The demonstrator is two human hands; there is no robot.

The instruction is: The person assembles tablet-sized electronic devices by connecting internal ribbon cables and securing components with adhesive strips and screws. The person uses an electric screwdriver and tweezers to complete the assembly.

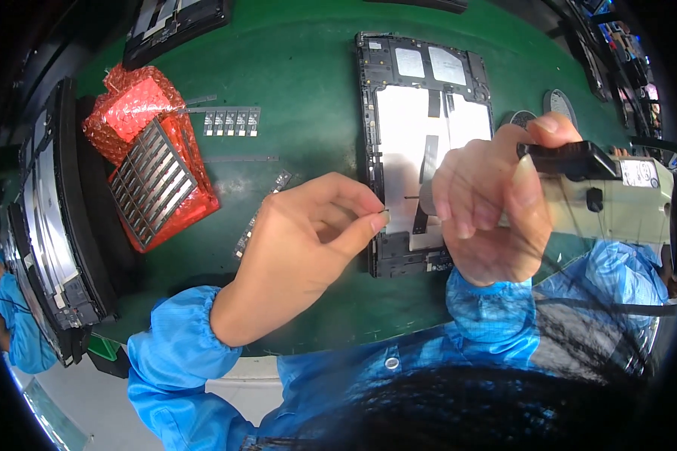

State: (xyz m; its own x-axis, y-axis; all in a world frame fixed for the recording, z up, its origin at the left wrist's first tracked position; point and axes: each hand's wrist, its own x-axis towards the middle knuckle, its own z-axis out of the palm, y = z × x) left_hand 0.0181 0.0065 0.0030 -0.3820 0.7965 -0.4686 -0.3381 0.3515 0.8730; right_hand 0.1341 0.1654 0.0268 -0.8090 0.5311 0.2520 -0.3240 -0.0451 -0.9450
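Observation:
An opened tablet (pixel 470 113), with a black frame and silver inner panels, lies on the green work surface in front of me. My left hand (pixel 297 233) is over its lower left edge, thumb and forefinger pinched together. A tiny dark piece shows at those fingertips, too small to name. My right hand (pixel 496 199) is wrapped round a cream electric screwdriver (pixel 624 199) with a black lever, held sideways above the tablet. The screwdriver's thin bit points left, toward my left fingertips, and my fingers hide part of its body.
At left, a black slotted tray (pixel 154 184) leans on red bubble wrap (pixel 135 98). Strips of small parts (pixel 232 122) lie nearby, one partly behind my left hand. More tablets (pixel 49 218) stand at the far left edge. Two round grey objects (pixel 559 105) sit beyond my right hand.

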